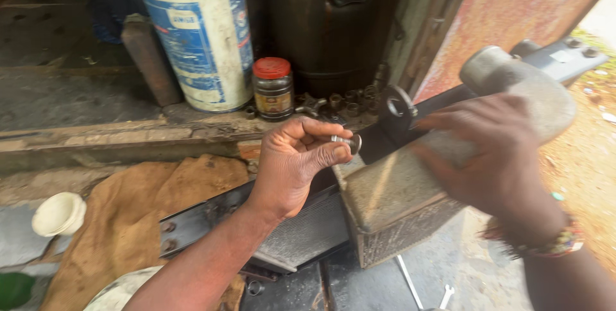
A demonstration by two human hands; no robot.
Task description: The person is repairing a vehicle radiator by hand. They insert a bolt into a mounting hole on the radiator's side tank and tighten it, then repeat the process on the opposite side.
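Observation:
My left hand point(294, 163) pinches a short silver bolt point(348, 140) between thumb and fingers, just left of a dusty grey metal tank with a pipe neck point(385, 189). My right hand point(487, 150) rests over the top of that tank, gripping it near the rounded neck point(513, 77). The tank sits on a finned radiator core with a black side bar point(212, 215). A beaded bracelet is on my right wrist.
On the ledge behind stand a white and blue drum point(202, 35), a red-lidded jar point(273, 87), a dark barrel point(327, 22) and several loose nuts point(346, 102). A brown sack point(128, 221) and white cup point(59, 213) lie left; spanners point(410, 282) lie below.

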